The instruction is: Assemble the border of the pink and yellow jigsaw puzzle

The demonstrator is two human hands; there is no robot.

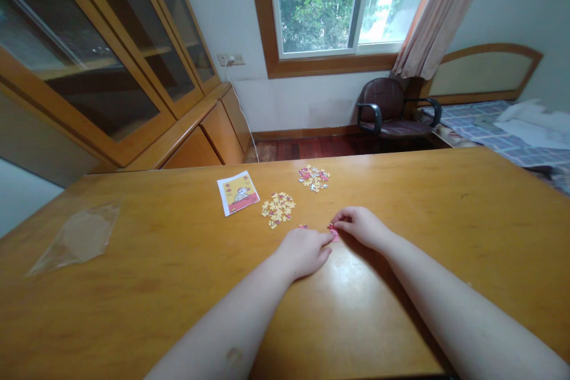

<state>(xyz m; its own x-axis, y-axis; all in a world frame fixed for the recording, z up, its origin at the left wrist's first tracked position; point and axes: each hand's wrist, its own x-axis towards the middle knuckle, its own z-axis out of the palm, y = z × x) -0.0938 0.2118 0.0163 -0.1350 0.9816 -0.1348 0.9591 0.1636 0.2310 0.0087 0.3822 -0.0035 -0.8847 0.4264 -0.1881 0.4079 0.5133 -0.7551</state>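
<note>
I'm pinching puzzle piece [331,227] with right hand [360,224]; left hand [305,251], thumb spread from forefinger, touching pink piece [335,237]; yellow pieces [278,209] lying nearby.

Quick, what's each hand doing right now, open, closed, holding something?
Left hand: fairly open, index fingertip against the pink pieces, not gripping.
Right hand: closed, fingertips apparently pinching a small piece.
</note>
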